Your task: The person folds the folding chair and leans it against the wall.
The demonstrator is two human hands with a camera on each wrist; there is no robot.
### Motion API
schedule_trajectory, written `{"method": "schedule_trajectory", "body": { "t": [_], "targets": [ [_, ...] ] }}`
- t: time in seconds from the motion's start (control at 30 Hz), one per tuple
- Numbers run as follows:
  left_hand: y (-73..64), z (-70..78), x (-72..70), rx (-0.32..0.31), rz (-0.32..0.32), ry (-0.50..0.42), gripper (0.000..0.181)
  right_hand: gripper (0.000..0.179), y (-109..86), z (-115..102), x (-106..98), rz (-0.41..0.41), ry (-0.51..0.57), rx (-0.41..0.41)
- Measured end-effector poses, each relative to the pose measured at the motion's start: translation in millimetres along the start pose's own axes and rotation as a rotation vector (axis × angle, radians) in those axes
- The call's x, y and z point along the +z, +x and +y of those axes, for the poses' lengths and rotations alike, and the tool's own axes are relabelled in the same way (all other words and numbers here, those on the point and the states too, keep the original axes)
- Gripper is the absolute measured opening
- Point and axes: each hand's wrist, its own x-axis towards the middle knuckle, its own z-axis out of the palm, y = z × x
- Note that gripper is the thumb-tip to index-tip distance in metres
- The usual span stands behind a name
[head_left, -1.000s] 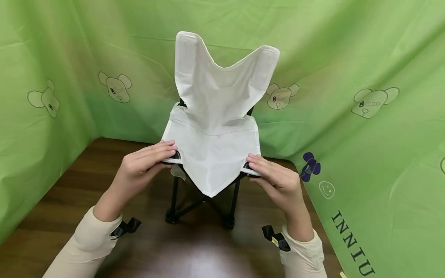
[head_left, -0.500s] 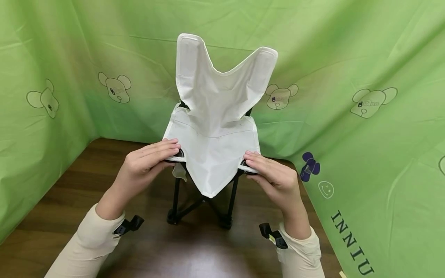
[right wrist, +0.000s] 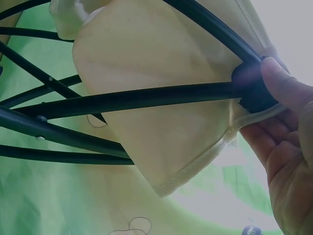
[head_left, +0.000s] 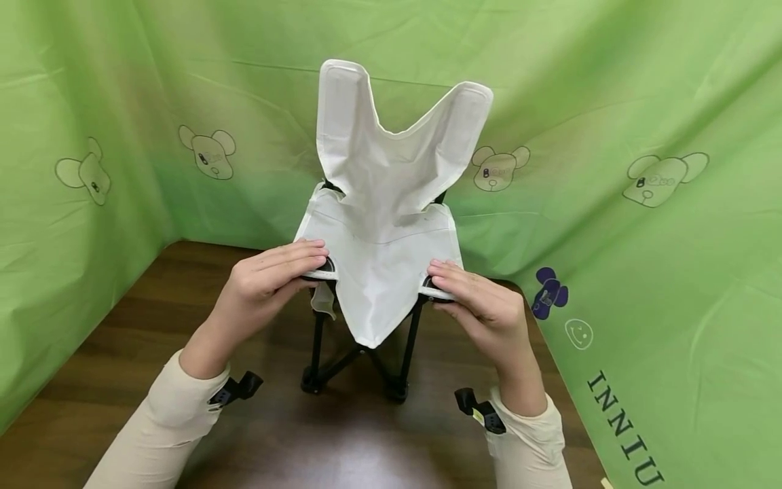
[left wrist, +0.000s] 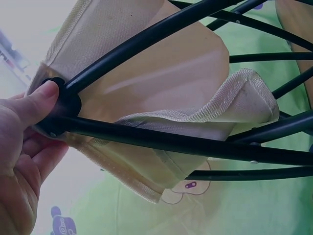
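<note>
1. At the middle of the head frame: a small folding chair (head_left: 373, 272), upright on a wood-grain surface (head_left: 275, 441), with white fabric (head_left: 391, 176) over black legs (head_left: 317, 346).
2. Toward the upper middle: two backrest flaps rising, with a deep notch between; lower down, a seat edge drooping to a point.
3. Left of centre: left hand (head_left: 263, 285), fingers together on top of a front seat corner, thumb beneath, pinching it.
4. Right of centre: right hand (head_left: 489, 305), likewise pinching the other front corner, fingers close together above and thumb below.
5. At the left edge of the left wrist frame: thumb pressed against a left corner fitting (left wrist: 68, 105), fingers behind; black tubes running rightward beneath the fabric.
6. At the right edge of the right wrist frame: thumb against a right corner fitting (right wrist: 249, 83), fingers behind the fabric edge.
7. In the lower corners of the head frame: cream sleeves (head_left: 159, 428), each bearing a black device (head_left: 238, 388).
8. Behind and to both sides: green cloth (head_left: 580, 68) printed with bear faces (head_left: 660, 180); at lower right, dark lettering (head_left: 623, 428).
</note>
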Motion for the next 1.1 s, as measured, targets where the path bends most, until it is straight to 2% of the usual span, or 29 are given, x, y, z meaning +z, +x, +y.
{"method": "schedule_trajectory", "body": {
  "t": [0.13, 0.37, 0.87, 1.1],
  "targets": [
    [1.6, 0.5, 1.7, 0.004, 0.008, -0.015, 0.027, 0.026, 1.2, -0.9, 0.0, -0.010, 0.008, 0.012],
    [6.9, 2.0, 4.2, 0.010, -0.037, -0.022, 0.029, 0.026, 4.9, -4.2, -1.7, 0.002, 0.022, 0.014],
    [13.4, 2.8, 7.9, 0.040, -0.025, -0.055, 0.025, 0.025, 9.5, -4.2, 0.6, -0.014, 0.025, 0.023],
    [16.7, 4.4, 10.7, 0.057, -0.025, -0.055, 0.026, 0.026, 11.2, -1.5, 1.6, -0.018, 0.062, 0.020]
  ]
}}
